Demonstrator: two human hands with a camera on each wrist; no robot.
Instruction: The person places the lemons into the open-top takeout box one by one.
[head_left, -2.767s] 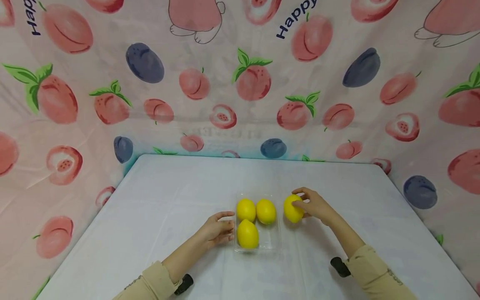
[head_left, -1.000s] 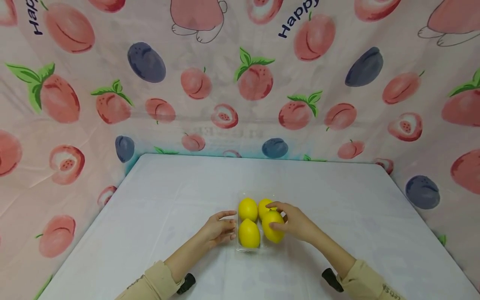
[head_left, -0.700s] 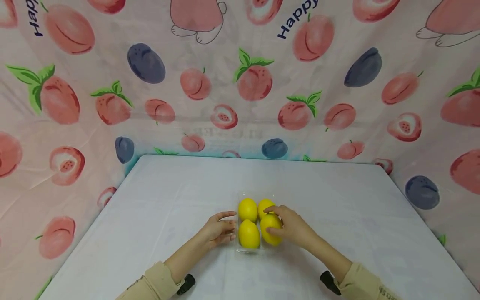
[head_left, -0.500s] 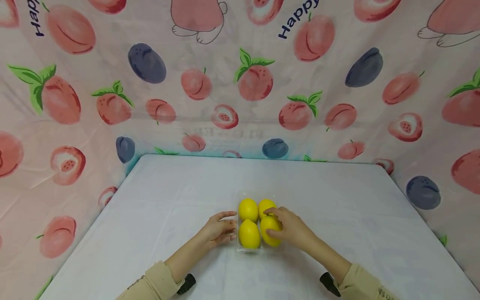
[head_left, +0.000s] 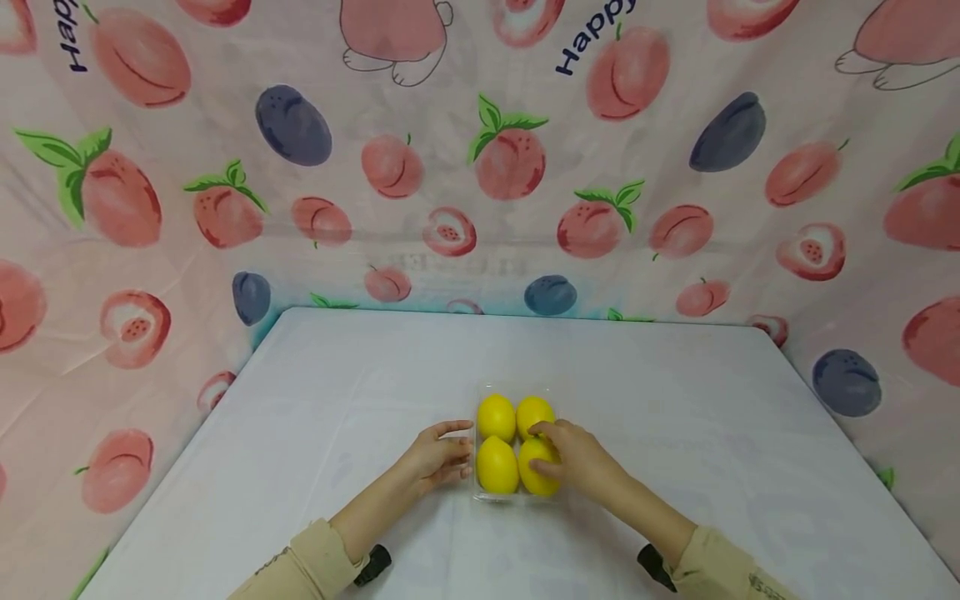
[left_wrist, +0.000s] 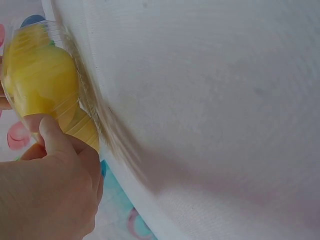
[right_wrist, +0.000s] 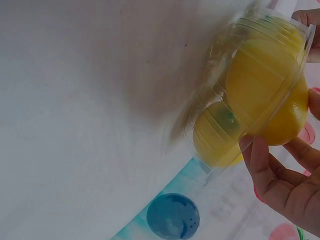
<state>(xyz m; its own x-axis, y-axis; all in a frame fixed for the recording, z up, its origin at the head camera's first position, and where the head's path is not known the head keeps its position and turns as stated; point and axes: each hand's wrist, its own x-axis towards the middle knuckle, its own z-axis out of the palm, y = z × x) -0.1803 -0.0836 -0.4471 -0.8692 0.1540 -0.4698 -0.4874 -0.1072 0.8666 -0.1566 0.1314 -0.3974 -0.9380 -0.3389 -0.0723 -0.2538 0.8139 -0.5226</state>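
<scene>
In the head view, a clear plastic box (head_left: 498, 498) on the white table holds several yellow lemons. My right hand (head_left: 581, 454) grips the near right lemon (head_left: 538, 477) from its right side, and this lemon sits low in the box beside the near left lemon (head_left: 497, 467). The far left lemon (head_left: 496, 418) and far right lemon (head_left: 534, 414) lie behind them. Along the box's left wall, the spread fingers of my left hand (head_left: 435, 458) touch the plastic. The right wrist view shows right fingertips (right_wrist: 257, 147) at the box rim, against the lemon.
The white table (head_left: 360, 367) ends at a hanging cloth (head_left: 450, 167) printed with peaches, which also covers both sides. A black wrist device (head_left: 372, 567) is strapped under the left sleeve, another black device (head_left: 656, 567) under the right.
My right hand has carried its lemon leftward from beside the box, then lowered it into the near right place. The left hand has stayed at the box's left side.
</scene>
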